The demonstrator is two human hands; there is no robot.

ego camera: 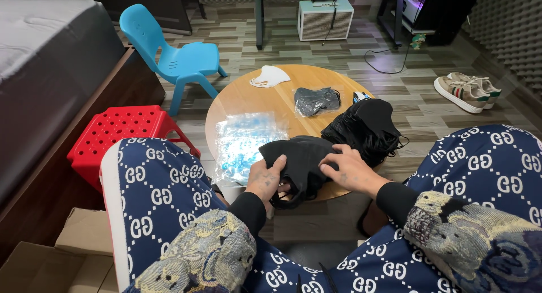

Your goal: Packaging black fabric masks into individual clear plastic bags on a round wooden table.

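Far left of the grip: grey bed [39,50] along the wall, red perforated stool [121,135] beside the person's left knee, cardboard box [62,253] on the floor below it. Blue plastic chair [175,56] stands beyond the stool.

Round wooden table [254,95] sits between the knees. Just left of the grip, a clear plastic bag [245,143] with blue contents lies flat on the tabletop.

Left hand [264,180]: forearm comes up from the lap in a dark sleeve, wrist bent, back of hand up. Thumb lies on top of a black face mask [299,163], fingers curled under its near edge at the table rim. The hand is pinched closed on the mask; black ear loops hang below the knuckles.

Right hand [350,170]: forearm enters from the right, palm down, fingers spread and pressed flat on the mask's right side. It rests on the fabric; whether it clamps any of it I cannot tell.

The mask lies at the table's near edge, partly overhanging it, between both hands.

Just beyond the right hand, touching or nearly touching the mask: a stack of black masks [367,129]. Further beyond the grip: a dark mask in clear wrap [316,100] and a white mask [270,76]. Well right, on the floor: a pair of sneakers [466,91].
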